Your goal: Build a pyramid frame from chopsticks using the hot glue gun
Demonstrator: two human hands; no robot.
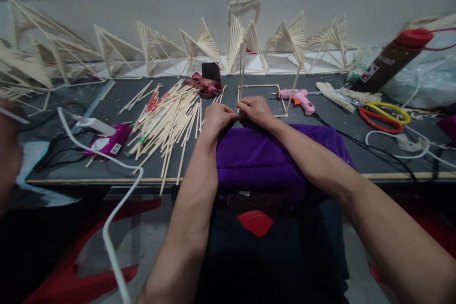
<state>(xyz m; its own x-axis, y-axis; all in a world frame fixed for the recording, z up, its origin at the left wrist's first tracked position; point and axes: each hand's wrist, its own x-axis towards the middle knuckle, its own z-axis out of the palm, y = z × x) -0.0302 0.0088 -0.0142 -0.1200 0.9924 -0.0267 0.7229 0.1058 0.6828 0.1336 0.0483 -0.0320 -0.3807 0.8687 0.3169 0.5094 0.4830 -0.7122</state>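
Observation:
A square frame of thin wooden sticks (261,86) lies on the dark table in front of me. Upright sticks (242,73) rise at its left side, and a slanting one (295,83) stands at its right. My left hand (220,119) is closed in a pinch at the frame's near left corner. Right beside it, my right hand (257,108) pinches the foot of the upright sticks there. The fingertips nearly meet and cover the joint. Just right of the frame rests a pink glue gun (301,99). Purple cloth (252,152) lies under my wrists.
Loose wooden sticks (174,121) are heaped at left, near a phone (211,72) and red lanyard (203,88). Finished-looking stick structures (203,42) line the wall. Scissors (383,118), a dark bottle (392,64) and cables are at right. A magenta power strip (116,140) and a person (9,156) are at left.

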